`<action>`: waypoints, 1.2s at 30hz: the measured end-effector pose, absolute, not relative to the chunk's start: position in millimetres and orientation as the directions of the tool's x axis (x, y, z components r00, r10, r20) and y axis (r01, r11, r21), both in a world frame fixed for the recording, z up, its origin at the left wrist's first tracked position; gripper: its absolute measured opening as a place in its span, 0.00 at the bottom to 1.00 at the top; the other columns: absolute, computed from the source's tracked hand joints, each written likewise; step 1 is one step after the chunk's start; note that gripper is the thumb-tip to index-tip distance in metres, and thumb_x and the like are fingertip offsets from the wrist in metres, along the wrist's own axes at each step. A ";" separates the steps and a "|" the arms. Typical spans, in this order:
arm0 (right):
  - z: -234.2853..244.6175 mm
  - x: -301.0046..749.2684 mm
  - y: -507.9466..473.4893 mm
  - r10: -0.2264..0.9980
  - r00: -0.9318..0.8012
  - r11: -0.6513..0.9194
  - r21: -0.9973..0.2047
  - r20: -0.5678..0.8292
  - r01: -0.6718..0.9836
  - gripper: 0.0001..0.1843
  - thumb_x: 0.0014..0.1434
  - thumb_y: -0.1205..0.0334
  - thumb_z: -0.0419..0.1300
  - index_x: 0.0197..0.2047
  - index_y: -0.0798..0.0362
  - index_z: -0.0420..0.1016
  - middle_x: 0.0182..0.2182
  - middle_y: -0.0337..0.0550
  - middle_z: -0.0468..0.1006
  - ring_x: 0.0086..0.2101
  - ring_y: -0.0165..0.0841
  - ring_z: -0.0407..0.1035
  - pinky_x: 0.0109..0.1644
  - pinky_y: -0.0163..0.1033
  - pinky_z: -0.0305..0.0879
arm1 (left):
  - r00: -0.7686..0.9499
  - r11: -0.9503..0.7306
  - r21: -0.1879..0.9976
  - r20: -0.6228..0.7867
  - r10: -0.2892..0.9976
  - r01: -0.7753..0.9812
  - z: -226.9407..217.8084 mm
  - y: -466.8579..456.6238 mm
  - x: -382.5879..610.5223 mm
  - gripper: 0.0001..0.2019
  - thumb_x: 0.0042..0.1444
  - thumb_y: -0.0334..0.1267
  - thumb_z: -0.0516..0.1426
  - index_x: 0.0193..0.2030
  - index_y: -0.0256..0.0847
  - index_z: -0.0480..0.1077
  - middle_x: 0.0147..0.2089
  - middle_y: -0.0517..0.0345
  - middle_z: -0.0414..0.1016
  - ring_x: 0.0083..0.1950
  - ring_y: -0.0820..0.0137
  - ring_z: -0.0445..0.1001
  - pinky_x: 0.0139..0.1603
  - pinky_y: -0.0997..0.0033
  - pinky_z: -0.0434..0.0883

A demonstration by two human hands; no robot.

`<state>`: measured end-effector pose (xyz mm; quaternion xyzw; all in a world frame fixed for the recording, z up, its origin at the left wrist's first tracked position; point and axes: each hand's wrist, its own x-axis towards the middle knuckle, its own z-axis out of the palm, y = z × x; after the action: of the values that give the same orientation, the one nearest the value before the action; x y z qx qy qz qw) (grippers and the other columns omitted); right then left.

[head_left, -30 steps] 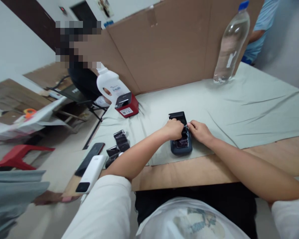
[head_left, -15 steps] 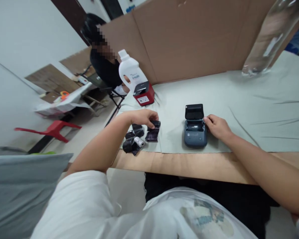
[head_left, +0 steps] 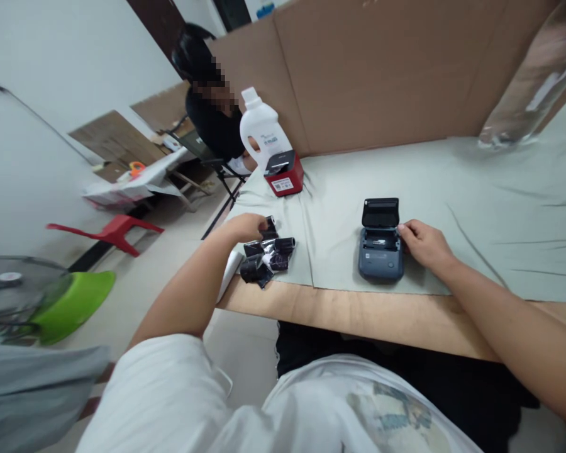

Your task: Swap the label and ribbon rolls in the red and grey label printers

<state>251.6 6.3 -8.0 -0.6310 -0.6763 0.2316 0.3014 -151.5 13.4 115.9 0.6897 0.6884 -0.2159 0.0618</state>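
Note:
My left hand point(head_left: 251, 228) has its fingers curled round a small black roll point(head_left: 270, 225) at the far side of a pile; its fingertips are partly hidden. Just below the hand, more black ribbon-like rolls point(head_left: 283, 245) lie bunched, with shiny loose film among them. To the right stands a dark grey portable label printer point(head_left: 381, 261) with its black lid point(head_left: 380, 212) raised and its inner compartment showing. My right hand point(head_left: 424, 242) is closed against the printer's right side near the hinge, thumb and finger touching its edge.
A red-and-black box point(head_left: 285, 179) and a white jug point(head_left: 263, 129) stand at the table's back left. Behind them rises a cardboard panel point(head_left: 382, 75). A clear plastic item point(head_left: 528, 94) leans at right. A seated person point(head_left: 212, 123), red stool point(head_left: 116, 231) and fan point(head_left: 14, 289) are at left.
My left hand has let go of the roll with black film, which now lies on the pile, and moved to another roll farther back. My right hand stays at the printer. The view has shifted left.

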 end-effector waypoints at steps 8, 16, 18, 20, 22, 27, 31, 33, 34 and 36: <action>-8.0 250.5 7.0 0.991 -0.033 0.112 -0.679 0.128 0.726 0.18 0.62 0.47 0.50 0.33 0.50 0.73 0.24 0.42 0.77 0.28 0.37 0.69 0.33 0.39 0.59 | -0.060 -0.089 -0.238 -0.554 0.830 0.967 98.2 0.8 -176.2 0.19 0.41 0.36 0.57 0.43 0.40 0.74 0.43 0.54 0.79 0.41 0.64 0.75 0.38 0.73 0.67; -3.7 247.4 4.9 0.995 -0.025 0.085 -0.680 0.098 0.728 0.18 0.64 0.49 0.49 0.35 0.51 0.74 0.27 0.43 0.78 0.30 0.36 0.70 0.35 0.38 0.59 | 0.533 -0.318 0.435 -0.593 0.603 0.843 167.0 -18.5 -113.9 0.21 0.47 0.46 0.61 0.47 0.39 0.74 0.42 0.53 0.79 0.42 0.63 0.75 0.43 0.71 0.70; -3.8 247.4 4.3 0.994 -0.021 0.091 -0.694 0.109 0.714 0.18 0.63 0.49 0.49 0.36 0.51 0.74 0.27 0.43 0.78 0.30 0.36 0.70 0.35 0.39 0.59 | 0.741 -0.378 0.638 -0.554 0.380 0.671 170.8 -20.5 -76.0 0.21 0.47 0.46 0.62 0.46 0.38 0.75 0.43 0.51 0.79 0.42 0.64 0.75 0.44 0.72 0.70; -4.5 247.6 3.7 0.989 -0.018 0.118 -0.716 0.146 0.688 0.17 0.63 0.49 0.49 0.37 0.51 0.74 0.29 0.43 0.78 0.30 0.36 0.69 0.35 0.39 0.60 | 0.810 -0.422 0.693 -0.473 0.347 0.585 163.3 -15.0 -37.1 0.19 0.49 0.45 0.62 0.47 0.39 0.75 0.44 0.52 0.79 0.43 0.65 0.75 0.45 0.71 0.70; -5.1 247.9 3.2 0.975 -0.014 0.177 -0.734 0.222 0.656 0.17 0.62 0.49 0.50 0.37 0.51 0.73 0.32 0.44 0.78 0.32 0.36 0.69 0.36 0.40 0.62 | 0.824 -0.473 0.685 -0.371 0.429 0.554 147.2 -2.5 -1.4 0.18 0.51 0.43 0.61 0.49 0.41 0.74 0.47 0.54 0.78 0.46 0.64 0.74 0.48 0.70 0.69; -5.2 248.2 2.2 0.914 -0.010 0.329 -0.724 0.406 0.606 0.14 0.62 0.52 0.50 0.38 0.50 0.72 0.37 0.47 0.75 0.35 0.37 0.69 0.43 0.43 0.66 | 0.747 -0.637 0.394 -0.284 0.602 0.663 100.5 31.6 61.8 0.17 0.52 0.40 0.59 0.48 0.39 0.74 0.48 0.49 0.77 0.49 0.58 0.74 0.50 0.61 0.68; -5.2 248.1 1.5 0.911 -0.031 0.348 -0.728 0.411 0.591 0.13 0.63 0.52 0.50 0.39 0.50 0.71 0.37 0.47 0.75 0.36 0.37 0.69 0.42 0.42 0.67 | 0.695 -0.697 0.143 -0.349 0.629 0.703 83.2 36.5 80.5 0.13 0.53 0.40 0.58 0.42 0.36 0.76 0.43 0.43 0.78 0.46 0.53 0.75 0.49 0.55 0.69; -5.6 248.0 1.5 0.914 -0.035 0.346 -0.733 0.404 0.586 0.13 0.63 0.53 0.50 0.39 0.50 0.71 0.38 0.47 0.74 0.36 0.37 0.69 0.42 0.42 0.67 | 0.692 -0.703 0.106 -0.330 0.642 0.703 80.6 33.9 82.0 0.13 0.52 0.40 0.59 0.43 0.36 0.76 0.44 0.43 0.79 0.48 0.52 0.75 0.49 0.56 0.69; -5.9 248.0 1.6 0.915 -0.033 0.343 -0.735 0.402 0.585 0.13 0.62 0.53 0.50 0.39 0.50 0.71 0.38 0.47 0.74 0.36 0.37 0.69 0.42 0.42 0.67 | 0.690 -0.702 0.099 -0.319 0.649 0.706 79.9 32.4 81.7 0.14 0.52 0.40 0.59 0.44 0.36 0.76 0.45 0.43 0.79 0.49 0.52 0.75 0.50 0.56 0.69; -6.2 247.8 1.8 0.915 -0.027 0.342 -0.737 0.402 0.583 0.13 0.62 0.53 0.50 0.39 0.51 0.71 0.38 0.47 0.74 0.36 0.37 0.69 0.42 0.42 0.67 | 0.685 -0.691 0.103 -0.302 0.664 0.715 79.1 29.4 79.4 0.16 0.54 0.41 0.59 0.47 0.37 0.75 0.47 0.43 0.78 0.51 0.53 0.74 0.50 0.58 0.69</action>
<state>247.8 1.8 -6.2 -0.5417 -0.6913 0.1891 0.4392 79.4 29.4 79.1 0.9115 0.3782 -0.1211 0.1070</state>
